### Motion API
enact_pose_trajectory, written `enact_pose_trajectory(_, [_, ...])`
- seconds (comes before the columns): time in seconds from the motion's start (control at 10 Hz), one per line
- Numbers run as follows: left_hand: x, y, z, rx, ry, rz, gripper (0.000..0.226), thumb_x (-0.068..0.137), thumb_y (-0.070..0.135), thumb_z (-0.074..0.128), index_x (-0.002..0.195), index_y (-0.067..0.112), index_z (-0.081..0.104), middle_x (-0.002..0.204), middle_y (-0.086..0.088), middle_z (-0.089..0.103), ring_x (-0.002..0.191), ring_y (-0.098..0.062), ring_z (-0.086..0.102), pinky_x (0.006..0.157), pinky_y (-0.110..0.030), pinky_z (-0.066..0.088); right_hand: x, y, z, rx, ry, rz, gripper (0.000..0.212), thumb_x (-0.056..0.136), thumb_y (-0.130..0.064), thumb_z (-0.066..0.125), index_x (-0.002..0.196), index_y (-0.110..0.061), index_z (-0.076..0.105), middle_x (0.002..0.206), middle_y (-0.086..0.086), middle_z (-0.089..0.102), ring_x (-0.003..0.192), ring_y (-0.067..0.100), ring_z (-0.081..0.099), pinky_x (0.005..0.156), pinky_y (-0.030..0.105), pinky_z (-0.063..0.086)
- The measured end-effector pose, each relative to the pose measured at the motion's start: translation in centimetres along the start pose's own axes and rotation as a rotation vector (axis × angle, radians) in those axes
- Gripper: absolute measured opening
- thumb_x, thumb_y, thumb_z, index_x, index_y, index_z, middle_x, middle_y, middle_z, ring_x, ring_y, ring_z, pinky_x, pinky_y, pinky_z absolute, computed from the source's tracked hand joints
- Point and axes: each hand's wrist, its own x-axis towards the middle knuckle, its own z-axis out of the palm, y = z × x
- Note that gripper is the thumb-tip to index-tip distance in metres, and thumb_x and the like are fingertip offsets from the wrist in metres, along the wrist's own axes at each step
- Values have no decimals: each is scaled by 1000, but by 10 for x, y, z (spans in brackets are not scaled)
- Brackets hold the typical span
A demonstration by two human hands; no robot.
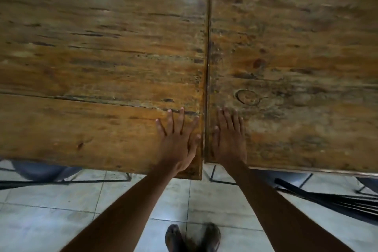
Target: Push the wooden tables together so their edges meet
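Two worn wooden tables stand side by side below me. The left table (92, 63) and the right table (296, 57) run edge to edge, with only a thin dark seam between them down the middle. My left hand (179, 139) lies flat, fingers spread, on the left table's near right corner. My right hand (229, 139) lies flat on the right table's near left corner, just across the seam. Neither hand holds anything. The near edges do not line up: the left table's corner reaches slightly closer to me.
Pale floor tiles (61, 217) lie under me, with my two feet (192, 237) at the bottom. Thin black metal table legs (212, 174) show below the near edges. A dark chair frame (327, 196) sits at the right, a grey seat (41, 170) at the left.
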Motion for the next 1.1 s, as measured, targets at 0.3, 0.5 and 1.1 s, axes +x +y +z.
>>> enact_pose_trajectory(0.3, [23, 1, 2, -44, 61, 8, 55, 101, 57, 26, 154, 39, 28, 169, -9, 6, 153, -42, -5, 115, -72, -3, 0, -3, 0, -7, -4, 23, 54, 104, -31, 24, 156, -15, 22, 166, 7, 19, 155, 26, 5, 125, 48, 8])
enact_pose_trajectory(0.5, [38, -3, 4, -19, 54, -5, 56, 102, 57, 24, 155, 40, 22, 170, -8, 0, 153, -42, -9, 114, -73, -3, 0, -4, 2, 2, 3, 18, 55, 103, -31, 22, 156, -14, 22, 167, 7, 17, 155, 26, 4, 125, 48, 7])
enact_pose_trajectory(1.1, [16, -4, -126, -37, -360, -39, 55, 103, 55, 27, 155, 37, 25, 170, -8, 0, 152, -46, -4, 114, -72, -4, 27, -73, -60, -155, -335, 43, 64, 90, -31, 50, 146, -7, 32, 154, 19, 34, 144, 43, 26, 115, 58, 25])
